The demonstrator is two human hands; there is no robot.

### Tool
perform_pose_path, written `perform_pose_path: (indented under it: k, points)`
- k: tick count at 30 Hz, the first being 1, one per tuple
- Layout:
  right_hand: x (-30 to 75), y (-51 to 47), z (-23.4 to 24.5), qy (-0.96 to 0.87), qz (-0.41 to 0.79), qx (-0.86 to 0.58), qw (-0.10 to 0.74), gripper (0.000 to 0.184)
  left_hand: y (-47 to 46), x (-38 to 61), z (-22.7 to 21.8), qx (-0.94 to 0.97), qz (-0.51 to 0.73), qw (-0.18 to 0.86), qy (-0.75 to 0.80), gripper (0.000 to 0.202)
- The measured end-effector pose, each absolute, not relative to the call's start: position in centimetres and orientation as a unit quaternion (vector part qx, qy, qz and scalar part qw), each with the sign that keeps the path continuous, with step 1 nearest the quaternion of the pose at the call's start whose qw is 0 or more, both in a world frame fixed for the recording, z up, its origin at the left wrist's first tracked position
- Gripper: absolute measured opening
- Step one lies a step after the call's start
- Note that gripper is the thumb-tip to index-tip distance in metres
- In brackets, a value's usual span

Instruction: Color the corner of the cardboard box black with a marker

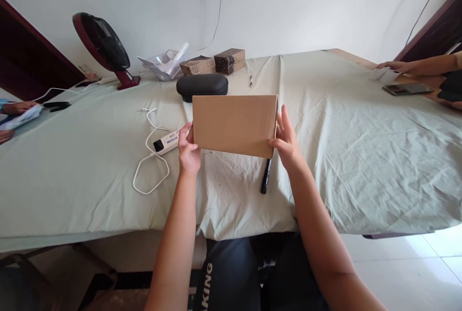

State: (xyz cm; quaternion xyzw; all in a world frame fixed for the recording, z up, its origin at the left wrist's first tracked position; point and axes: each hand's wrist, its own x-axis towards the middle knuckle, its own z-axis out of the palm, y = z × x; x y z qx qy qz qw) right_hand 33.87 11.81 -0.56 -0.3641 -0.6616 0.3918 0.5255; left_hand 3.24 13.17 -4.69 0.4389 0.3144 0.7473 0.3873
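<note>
A plain brown cardboard box (234,125) is held up in front of me, a broad face turned my way. My left hand (189,149) grips its left edge, thumb on the near side. On the right edge, my right hand (287,140) holds the box with the thumb on the front face and the fingers behind, partly hidden. Below the box's lower right corner lies a black marker (266,177), its upper end covered by the box. Beside my left hand is a white device with a black end (169,141), partly hidden by the hand.
A white cable (134,181) loops on the cloth-covered table (342,157). Behind the box stand a black zip case (202,84), two cardboard boxes (231,59), a plastic bag (164,66) and a fan (104,44). Other people's hands (397,67) show at both sides; a phone (407,89) lies right.
</note>
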Motion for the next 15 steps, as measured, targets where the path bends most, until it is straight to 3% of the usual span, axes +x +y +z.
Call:
perform_pose_path:
  k: [4, 7, 9, 12, 15]
  points:
    - [34.7, 10.6, 1.1, -0.73, 0.36, -0.349, 0.464, 0.148, 13.9, 2.6, -5.6, 0.422, 0.757, 0.367, 0.337, 0.057]
    - [34.8, 9.6, 2.1, -0.78, 0.314, -0.343, 0.419, 0.138, 14.1, 2.5, -6.3, 0.419, 0.753, 0.389, 0.326, 0.039]
    - [34.9, 9.4, 2.5, -0.796, 0.31, -0.333, 0.399, 0.13, 13.8, 2.7, -6.4, 0.429, 0.736, 0.42, 0.314, 0.049]
    - [35.1, 9.5, 2.3, -0.776, 0.36, -0.332, 0.397, 0.127, 13.2, 3.3, -5.8, 0.441, 0.718, 0.444, 0.304, 0.08]
    - [35.2, 9.9, 1.9, -0.724, 0.404, -0.365, 0.424, 0.106, 12.9, 3.9, -5.3, 0.449, 0.735, 0.399, 0.315, 0.078]
